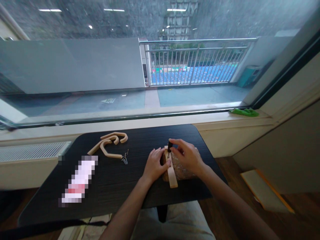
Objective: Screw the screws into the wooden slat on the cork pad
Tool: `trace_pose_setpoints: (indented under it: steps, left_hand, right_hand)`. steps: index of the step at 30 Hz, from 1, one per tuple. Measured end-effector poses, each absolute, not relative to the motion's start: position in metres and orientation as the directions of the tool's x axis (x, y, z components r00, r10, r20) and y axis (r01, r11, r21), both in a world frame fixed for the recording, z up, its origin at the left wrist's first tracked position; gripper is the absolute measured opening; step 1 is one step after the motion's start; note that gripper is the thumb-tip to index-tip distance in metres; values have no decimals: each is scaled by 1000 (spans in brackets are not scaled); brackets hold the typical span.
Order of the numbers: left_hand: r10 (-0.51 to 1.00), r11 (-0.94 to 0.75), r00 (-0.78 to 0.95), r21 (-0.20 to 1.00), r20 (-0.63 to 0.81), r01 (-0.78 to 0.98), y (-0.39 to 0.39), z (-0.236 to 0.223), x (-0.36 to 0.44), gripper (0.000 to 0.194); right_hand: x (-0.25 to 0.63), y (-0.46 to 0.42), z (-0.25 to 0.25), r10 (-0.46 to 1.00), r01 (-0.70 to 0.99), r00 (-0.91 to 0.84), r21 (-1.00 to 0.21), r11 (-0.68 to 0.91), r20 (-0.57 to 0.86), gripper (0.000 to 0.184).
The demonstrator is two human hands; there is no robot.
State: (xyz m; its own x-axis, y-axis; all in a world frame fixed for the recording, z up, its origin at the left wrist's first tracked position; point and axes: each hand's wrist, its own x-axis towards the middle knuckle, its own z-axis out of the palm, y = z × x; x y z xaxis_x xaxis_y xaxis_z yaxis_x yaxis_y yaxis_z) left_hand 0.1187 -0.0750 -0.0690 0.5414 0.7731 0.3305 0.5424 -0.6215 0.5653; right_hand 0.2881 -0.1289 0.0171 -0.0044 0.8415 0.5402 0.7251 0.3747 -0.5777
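My left hand (156,164) is closed around a pale wooden strip (172,175) that lies over a cork-like block (180,170) on the black table (120,186). My right hand (188,155) pinches a small dark tool (170,146) upright at the strip's far end. Both hands are at the table's right half, close together.
Curved wooden pieces (111,144) lie at the table's far left, with a few small metal screws (125,158) beside them. A blurred white and red packet (79,181) lies at the left. A window sill with a green cloth (245,112) runs behind.
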Motion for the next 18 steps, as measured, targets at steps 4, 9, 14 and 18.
trace_pose_setpoints:
  steps: [4,9,14,18]
  left_hand:
    - [774,-620,545,561,322,549,-75,-68,118,43]
    - [771,-625,544,560,331,544,-75,-69,118,42]
    - [774,-623,538,553,334,553,-75,-70,119,43]
    - [764,-636,546,543,344,548,-75,-70,119,42]
  right_hand:
    - [288,-129,18,827,721,-21,-565,402,562,25]
    - [289,-131,18,831,716,-22,-571,401,556,27]
    - [289,-131,15,823,704,-15,-579,412,568,31]
    - [288,-133,16,818,701,-4,-582,412,575,31]
